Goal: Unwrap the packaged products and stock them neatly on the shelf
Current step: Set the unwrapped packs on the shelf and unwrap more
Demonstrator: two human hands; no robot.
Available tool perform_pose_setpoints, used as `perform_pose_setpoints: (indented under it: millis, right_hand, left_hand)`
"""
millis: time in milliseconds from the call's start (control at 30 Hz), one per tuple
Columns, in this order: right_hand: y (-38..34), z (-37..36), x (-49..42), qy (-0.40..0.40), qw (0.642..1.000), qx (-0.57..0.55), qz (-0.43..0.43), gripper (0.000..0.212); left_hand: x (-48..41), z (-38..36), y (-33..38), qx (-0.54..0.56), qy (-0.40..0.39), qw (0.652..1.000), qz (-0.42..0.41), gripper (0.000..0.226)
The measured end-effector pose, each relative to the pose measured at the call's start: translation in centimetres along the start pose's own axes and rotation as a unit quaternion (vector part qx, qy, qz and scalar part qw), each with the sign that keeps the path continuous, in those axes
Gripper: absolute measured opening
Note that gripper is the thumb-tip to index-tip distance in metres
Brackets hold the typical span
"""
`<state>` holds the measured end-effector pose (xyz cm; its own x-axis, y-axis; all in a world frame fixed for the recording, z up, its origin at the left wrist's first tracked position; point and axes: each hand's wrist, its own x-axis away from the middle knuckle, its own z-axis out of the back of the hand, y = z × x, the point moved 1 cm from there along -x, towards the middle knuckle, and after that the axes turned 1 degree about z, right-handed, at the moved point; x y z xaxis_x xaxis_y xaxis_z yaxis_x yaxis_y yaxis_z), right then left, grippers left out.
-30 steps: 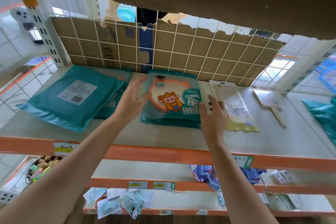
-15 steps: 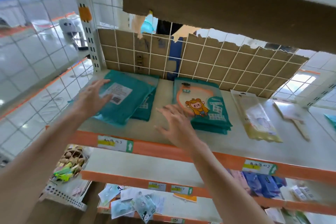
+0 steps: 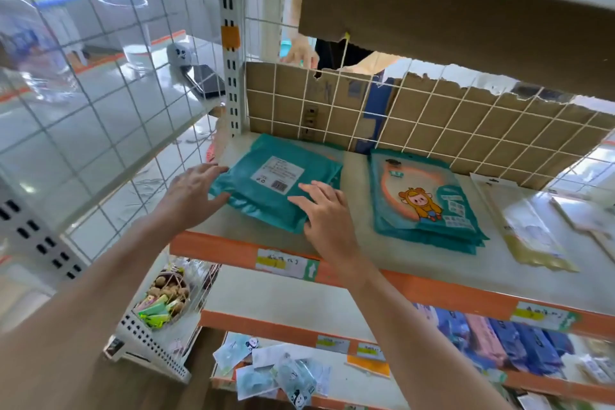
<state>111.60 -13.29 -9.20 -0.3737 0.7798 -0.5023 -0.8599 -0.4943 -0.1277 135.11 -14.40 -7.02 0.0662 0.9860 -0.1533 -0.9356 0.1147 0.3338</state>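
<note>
We see a teal mailer package (image 3: 266, 191), white label up, lying flat at the left end of the shelf (image 3: 332, 248), close to its back-left corner. It sits on top of a second teal mailer (image 3: 332, 173), of which only the right edge shows.

Left hand (image 3: 194, 198): grip wide, fingers spread and fairly straight against the package's left edge, thumb by its near-left corner. We cannot tell if it lifts anything.

Right hand (image 3: 327, 218): grip wide too, straight fingers lying flat on the package's near-right corner, thumb at the near edge. Nothing is closed around it.

Right of the mailers, apart from them, is a stack of teal product packs (image 3: 429, 210) with a cartoon pig print, squared up mid-shelf. Just beyond it is a clear-and-yellow packet (image 3: 529, 236), flat, towards the right end.

A white wire grid (image 3: 432, 130) with torn cardboard behind it forms the shelf's back. A price label (image 3: 286, 265) is stuck on the orange front edge below the right hand.

The lower shelf holds blue and pink packs (image 3: 499, 339) at its right end. The bottom shelf has loose small packets (image 3: 276, 373) at its left end. A hanging basket (image 3: 163, 301) of small goods is at lower left.
</note>
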Motion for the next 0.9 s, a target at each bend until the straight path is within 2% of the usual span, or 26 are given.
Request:
perform_pose_setpoints:
  millis: [133, 233, 300, 367, 467, 500, 567, 633, 700, 767, 800, 833, 900]
  right_hand:
    - [-0.3, 0.5, -0.4, 0.068, 0.997, -0.032, 0.007, 0.028]
    - [-0.1, 1.8, -1.1, 0.105, 0.989, -0.099, -0.017, 0.024]
    - [0.3, 3.0, -1.8, 0.120, 0.983, -0.134, -0.044, 0.027]
    - [1.1, 4.3, -2.9, 0.143, 0.973, -0.165, -0.078, 0.024]
    - [1.9, 7.0, -4.5, 0.175, 0.944, -0.243, -0.140, 0.008]
    - [2.2, 8.0, -4.8, 0.186, 0.928, -0.278, -0.164, 0.014]
    - [2.6, 9.9, -5.4, 0.192, 0.895, -0.344, -0.209, 0.008]
    - [3.0, 11.8, -5.8, 0.198, 0.867, -0.392, -0.235, 0.014]
    - [3.3, 13.1, -5.8, 0.173, 0.852, -0.427, -0.247, 0.015]
    - [3.6, 13.9, -5.7, 0.145, 0.840, -0.456, -0.257, 0.012]
    - [3.8, 14.1, -5.5, 0.134, 0.835, -0.468, -0.259, 0.009]
    - [3.7, 14.5, -5.4, 0.125, 0.830, -0.477, -0.262, 0.006]
    - [3.9, 14.8, -5.2, 0.119, 0.820, -0.489, -0.272, 0.005]
  left_hand:
    - [0.0, 0.7, -1.1, 0.014, 0.001, 1.000, -0.019, 0.056]
    - [0.2, 1.6, -1.5, 0.031, -0.005, 0.999, -0.031, 0.069]
    - [0.4, 2.7, -1.2, 0.103, -0.008, 0.994, -0.036, 0.074]
    - [0.4, 3.8, -0.6, 0.188, 0.002, 0.981, -0.058, 0.069]
    - [-0.2, 5.2, 0.6, 0.228, 0.045, 0.969, -0.088, 0.056]
    - [-0.4, 5.5, 1.0, 0.226, 0.061, 0.968, -0.092, 0.057]
    - [-0.9, 5.8, 2.2, 0.216, 0.083, 0.966, -0.116, 0.057]
    - [-1.4, 6.1, 3.6, 0.239, 0.084, 0.957, -0.138, 0.056]
    - [-1.7, 6.6, 5.2, 0.328, 0.039, 0.933, -0.141, 0.053]
    - [-1.7, 7.0, 6.8, 0.489, -0.037, 0.863, -0.123, 0.048]
    - [-1.8, 7.0, 7.4, 0.548, -0.064, 0.826, -0.115, 0.041]
    - [-1.9, 6.9, 7.8, 0.579, -0.078, 0.805, -0.103, 0.034]
    - [-2.3, 6.5, 8.2, 0.604, -0.086, 0.788, -0.078, 0.033]
